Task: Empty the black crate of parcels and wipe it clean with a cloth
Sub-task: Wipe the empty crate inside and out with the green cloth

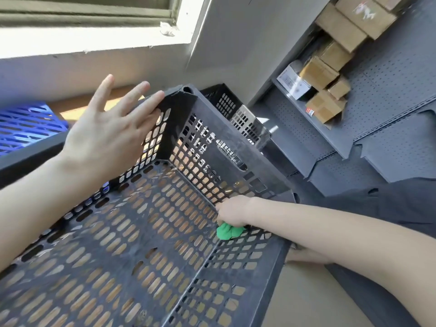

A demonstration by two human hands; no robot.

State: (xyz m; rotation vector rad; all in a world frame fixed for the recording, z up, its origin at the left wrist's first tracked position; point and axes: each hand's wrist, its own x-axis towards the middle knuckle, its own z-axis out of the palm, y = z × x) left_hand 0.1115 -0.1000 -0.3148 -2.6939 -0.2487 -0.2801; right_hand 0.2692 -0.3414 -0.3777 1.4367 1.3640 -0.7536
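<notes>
The head view shows me the black crate [212, 156] close in front, empty inside, so I judge the wiping step is in hand. The left hand [111, 128] lies against its far wall, fingers straight. The right hand [232, 210] clutches the green cloth [227, 232] at the floor's right edge. Next I'd sweep across the slotted floor, pressing firmly.

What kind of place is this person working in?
Likely a parcel storeroom or small warehouse: grey perforated metal shelving holds stacked cardboard boxes, and a black crate and a blue crate sit nearby.
</notes>
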